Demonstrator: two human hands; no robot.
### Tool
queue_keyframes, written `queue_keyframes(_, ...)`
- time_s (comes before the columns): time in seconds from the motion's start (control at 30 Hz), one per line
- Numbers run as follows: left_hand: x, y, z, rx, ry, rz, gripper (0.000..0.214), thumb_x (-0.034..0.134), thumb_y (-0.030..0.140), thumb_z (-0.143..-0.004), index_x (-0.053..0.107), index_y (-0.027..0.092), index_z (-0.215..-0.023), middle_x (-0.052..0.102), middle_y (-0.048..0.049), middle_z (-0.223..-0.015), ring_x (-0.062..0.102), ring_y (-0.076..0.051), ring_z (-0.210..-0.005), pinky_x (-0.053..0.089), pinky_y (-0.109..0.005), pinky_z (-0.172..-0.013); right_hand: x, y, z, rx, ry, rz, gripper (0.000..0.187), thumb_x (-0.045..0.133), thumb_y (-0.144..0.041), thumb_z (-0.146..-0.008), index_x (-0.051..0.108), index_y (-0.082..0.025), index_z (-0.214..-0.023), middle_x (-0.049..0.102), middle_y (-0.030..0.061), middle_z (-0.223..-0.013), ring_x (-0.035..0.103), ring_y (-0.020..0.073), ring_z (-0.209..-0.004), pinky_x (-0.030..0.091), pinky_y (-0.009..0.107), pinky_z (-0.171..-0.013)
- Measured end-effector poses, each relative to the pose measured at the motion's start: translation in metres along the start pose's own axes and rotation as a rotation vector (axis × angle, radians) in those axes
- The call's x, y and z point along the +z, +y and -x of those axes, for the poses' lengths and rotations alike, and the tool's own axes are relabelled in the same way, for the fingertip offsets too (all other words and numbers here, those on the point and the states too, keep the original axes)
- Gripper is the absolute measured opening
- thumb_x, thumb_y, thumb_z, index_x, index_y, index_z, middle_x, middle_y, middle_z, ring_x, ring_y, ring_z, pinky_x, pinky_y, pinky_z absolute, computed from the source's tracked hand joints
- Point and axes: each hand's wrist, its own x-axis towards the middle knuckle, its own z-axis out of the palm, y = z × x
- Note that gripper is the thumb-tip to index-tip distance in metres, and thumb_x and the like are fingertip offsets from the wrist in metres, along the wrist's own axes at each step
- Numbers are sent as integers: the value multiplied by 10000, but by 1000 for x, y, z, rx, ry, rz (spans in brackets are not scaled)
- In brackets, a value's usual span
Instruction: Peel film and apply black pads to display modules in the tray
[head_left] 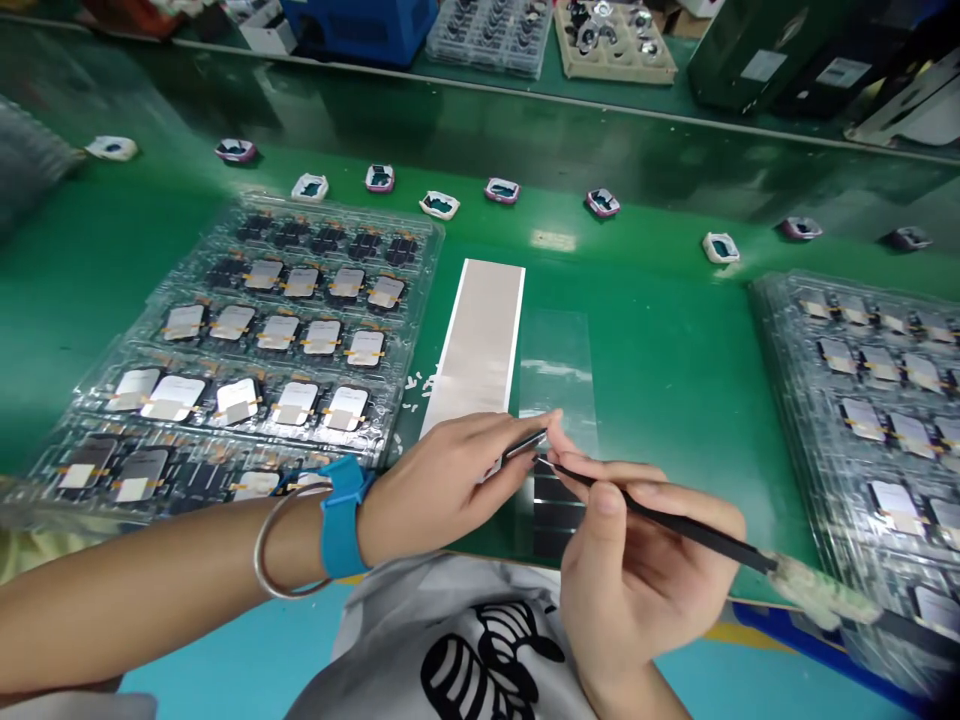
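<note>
My left hand [442, 475], with a blue band and a metal bangle at its wrist, pinches a small dark flat piece [523, 446] between thumb and fingers. My right hand [645, 565] grips black tweezers [697, 535], whose tips are close to that piece. A fingertip of the right hand is also near the piece's edge; whether it touches is unclear. Below the hands lies a clear film sheet [555, 375] with black rectangles [559, 515] at its near end. Beside it is a long beige strip with white edges [480, 335], partly covered by my left hand.
A clear tray [427, 250] of small square modules stands at the left, stacked trays [772, 340] at the right. White scraps [412, 382] lie by the strip. Several small frames, such as a white one [721, 248], line the back. A shelf above carries a blue machine [360, 28].
</note>
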Motion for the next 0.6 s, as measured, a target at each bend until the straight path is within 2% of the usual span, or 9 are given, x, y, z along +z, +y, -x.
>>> queue_keyframes(0.17,0,3,0,-48,-28,116,464,385,170,-992,369,208,-1454,642,-69,-1216,615,-182,-1067,509,-317,-905,4,8,5,-80,-29,13,251,550,-8,-857,517,-210,-1004,660,0,-860,708,166,-822,625,485,-874)
queue_keyframes(0.3,0,4,1,-79,-38,144,482,356,211,-1001,330,206,-1482,633,-84,-1164,606,-203,-1031,510,-358,-898,6,13,6,-116,-21,47,262,560,-19,-859,518,-226,-1014,665,-9,-878,711,170,-826,600,547,-923)
queue_keyframes(0.53,1,2,3,-78,-27,139,496,319,236,-1009,299,198,-1504,608,-86,-1034,589,-209,-988,507,-363,-893,10,19,6,-167,4,17,248,558,-13,-867,519,-203,-1022,692,12,-902,716,167,-837,621,507,-906)
queue_keyframes(0.6,1,1,3,-65,-19,145,504,314,239,-1010,282,195,-1512,605,-93,-1055,583,-211,-995,505,-366,-894,10,22,3,-225,-10,35,250,563,3,-858,514,-181,-1020,694,13,-897,720,166,-823,636,492,-874)
